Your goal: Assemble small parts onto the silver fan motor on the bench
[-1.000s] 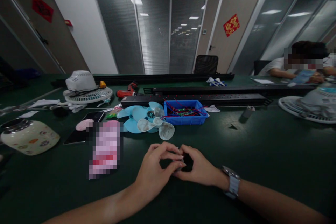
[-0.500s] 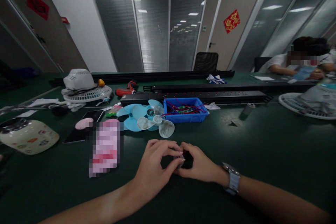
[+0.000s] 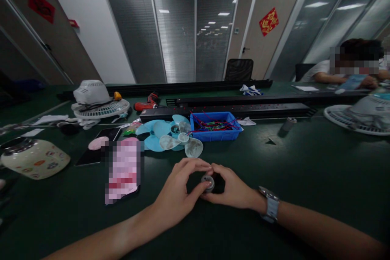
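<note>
Between my two hands is a small round grey metal part (image 3: 206,179) that looks like a small motor, its end face with dark marks turned up toward me. My left hand (image 3: 176,189) has its thumb pressed on the near side of that part, fingers arched over its far side. From the right, my right hand (image 3: 234,189) curls around it, thumb and index tips close to it; a watch is on that wrist. A similar grey metal cylinder (image 3: 290,124) stands on the table to the right.
Ahead lie blue and white fan blades (image 3: 183,138) and a blue bin (image 3: 217,134) of wires. Left are a pink pouch (image 3: 123,166), a cream pot-like housing (image 3: 36,160) and a fan head (image 3: 97,101). Long black bars (image 3: 225,110) stretch behind. A person (image 3: 326,73) sits far right.
The round part's end face has come into clearer view as my left fingers opened slightly and moved back from it. Both hands stay in nearly the same place.
</note>
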`<state>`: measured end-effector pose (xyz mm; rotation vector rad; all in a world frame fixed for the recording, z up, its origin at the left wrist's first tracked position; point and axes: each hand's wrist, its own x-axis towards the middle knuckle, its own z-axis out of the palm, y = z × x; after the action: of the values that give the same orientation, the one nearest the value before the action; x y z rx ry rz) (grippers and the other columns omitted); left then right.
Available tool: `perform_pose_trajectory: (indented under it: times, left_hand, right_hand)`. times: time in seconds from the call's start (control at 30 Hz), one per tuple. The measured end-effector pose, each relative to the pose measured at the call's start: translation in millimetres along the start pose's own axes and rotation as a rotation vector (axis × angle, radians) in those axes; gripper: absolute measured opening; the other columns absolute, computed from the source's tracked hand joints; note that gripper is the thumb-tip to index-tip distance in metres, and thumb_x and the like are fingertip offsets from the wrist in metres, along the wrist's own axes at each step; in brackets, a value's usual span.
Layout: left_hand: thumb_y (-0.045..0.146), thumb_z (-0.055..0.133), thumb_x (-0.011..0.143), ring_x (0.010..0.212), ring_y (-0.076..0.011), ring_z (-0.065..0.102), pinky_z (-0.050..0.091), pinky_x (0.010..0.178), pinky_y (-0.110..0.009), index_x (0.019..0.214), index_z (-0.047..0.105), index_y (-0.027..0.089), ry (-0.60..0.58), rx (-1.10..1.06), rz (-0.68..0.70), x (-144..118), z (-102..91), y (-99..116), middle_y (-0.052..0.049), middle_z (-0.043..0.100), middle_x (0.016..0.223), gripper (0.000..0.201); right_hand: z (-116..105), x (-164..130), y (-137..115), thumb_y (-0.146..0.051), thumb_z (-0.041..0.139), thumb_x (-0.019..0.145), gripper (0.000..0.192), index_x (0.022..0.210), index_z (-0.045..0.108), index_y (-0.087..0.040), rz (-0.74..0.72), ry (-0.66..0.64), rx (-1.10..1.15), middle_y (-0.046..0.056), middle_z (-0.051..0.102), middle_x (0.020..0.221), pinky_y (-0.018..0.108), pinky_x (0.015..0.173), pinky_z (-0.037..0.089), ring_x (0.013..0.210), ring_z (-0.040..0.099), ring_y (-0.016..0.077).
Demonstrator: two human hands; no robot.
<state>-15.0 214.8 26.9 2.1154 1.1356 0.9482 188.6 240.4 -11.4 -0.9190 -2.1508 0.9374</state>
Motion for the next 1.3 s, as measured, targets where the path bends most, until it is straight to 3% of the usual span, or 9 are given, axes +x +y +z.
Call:
perform_pose_trajectory:
  times: [0.13, 0.4, 0.53, 0.67, 0.77, 0.93, 1.13, 1.23, 1.3]
  left_hand:
    - [0.022, 0.070, 0.086, 0.103, -0.0234, 0.063, 0.047, 0.091, -0.040, 0.098, 0.068, 0.026, 0.011, -0.022, -0.020, 4, 0.0, 0, -0.002, 0.071, 0.104, 0.013]
    - [0.014, 0.063, 0.090, 0.111, -0.0218, 0.066, 0.047, 0.098, -0.037, 0.117, 0.058, 0.025, -0.167, -0.234, -0.029, 10, -3.0, -1, -0.002, 0.071, 0.114, 0.029]
    - [0.017, 0.067, 0.087, 0.104, -0.0219, 0.070, 0.052, 0.093, -0.035, 0.106, 0.062, 0.023, -0.090, -0.269, -0.084, 9, 3.3, -1, -0.003, 0.074, 0.107, 0.020]
    - [0.020, 0.071, 0.085, 0.091, -0.0197, 0.074, 0.056, 0.085, -0.032, 0.095, 0.062, 0.021, 0.089, -0.289, -0.087, 5, 0.1, -2, -0.001, 0.075, 0.095, 0.013]
    - [0.020, 0.069, 0.085, 0.095, -0.0212, 0.074, 0.057, 0.088, -0.035, 0.096, 0.060, 0.022, 0.168, -0.208, -0.101, -4, -13.8, -11, -0.001, 0.076, 0.095, 0.014]
    - [0.021, 0.070, 0.083, 0.097, -0.0252, 0.075, 0.058, 0.091, -0.044, 0.100, 0.059, 0.022, 0.137, 0.023, -0.212, -31, -33.2, -40, -0.003, 0.076, 0.099, 0.021]
    - [0.022, 0.069, 0.084, 0.115, -0.0272, 0.067, 0.053, 0.099, -0.049, 0.107, 0.063, 0.024, 0.106, 0.180, -0.217, -46, -29.5, -60, -0.005, 0.072, 0.115, 0.024]
    - [0.021, 0.072, 0.082, 0.119, -0.0283, 0.064, 0.049, 0.103, -0.052, 0.111, 0.063, 0.025, 0.114, 0.228, -0.193, -44, -29.3, -59, -0.004, 0.074, 0.113, 0.031]
    - [0.021, 0.072, 0.082, 0.116, -0.0290, 0.066, 0.050, 0.101, -0.053, 0.107, 0.065, 0.025, 0.110, 0.226, -0.192, -41, -30.1, -57, -0.004, 0.075, 0.108, 0.026]
  right_hand:
    - [-1, 0, 0, -0.037, 0.081, 0.072, 0.036, 0.092, 0.056, -0.021, 0.031, 0.002, -0.058, -0.001, 0.062, 0.087, 0.030, 0.069, 0.045, 0.079, 0.060, 0.0186]
    - [-2, 0, 0, -0.036, 0.080, 0.074, 0.036, 0.100, 0.060, -0.020, -0.001, -0.012, -0.069, 0.003, 0.063, 0.098, 0.035, 0.078, 0.047, 0.088, 0.061, 0.0224]
    - [-2, 0, -1, -0.036, 0.081, 0.073, 0.036, 0.097, 0.059, -0.020, 0.004, -0.004, -0.082, 0.002, 0.063, 0.094, 0.033, 0.075, 0.046, 0.085, 0.061, 0.0210]
    - [-3, -1, -2, -0.039, 0.082, 0.072, 0.035, 0.087, 0.057, -0.020, 0.049, -0.019, -0.077, -0.001, 0.062, 0.083, 0.029, 0.066, 0.044, 0.076, 0.058, 0.0185]
    - [-4, 0, -4, -0.039, 0.082, 0.073, 0.034, 0.088, 0.058, -0.020, 0.066, -0.037, -0.047, 0.000, 0.064, 0.085, 0.030, 0.069, 0.045, 0.078, 0.058, 0.0189]
    - [-6, 2, -7, -0.037, 0.082, 0.073, 0.033, 0.090, 0.060, -0.020, 0.087, -0.051, 0.007, 0.001, 0.066, 0.089, 0.031, 0.070, 0.047, 0.082, 0.060, 0.0202]
    - [-4, 2, -5, -0.038, 0.081, 0.074, 0.032, 0.090, 0.060, -0.020, 0.086, -0.053, 0.018, 0.001, 0.066, 0.088, 0.031, 0.070, 0.047, 0.080, 0.061, 0.0196]
    - [-3, 0, -3, -0.039, 0.082, 0.074, 0.034, 0.091, 0.059, -0.020, 0.082, -0.044, 0.004, 0.001, 0.065, 0.089, 0.031, 0.071, 0.047, 0.081, 0.060, 0.0197]
    - [-3, 0, -2, -0.040, 0.081, 0.074, 0.034, 0.091, 0.059, -0.020, 0.089, -0.049, 0.001, 0.001, 0.065, 0.090, 0.030, 0.070, 0.047, 0.082, 0.060, 0.0198]
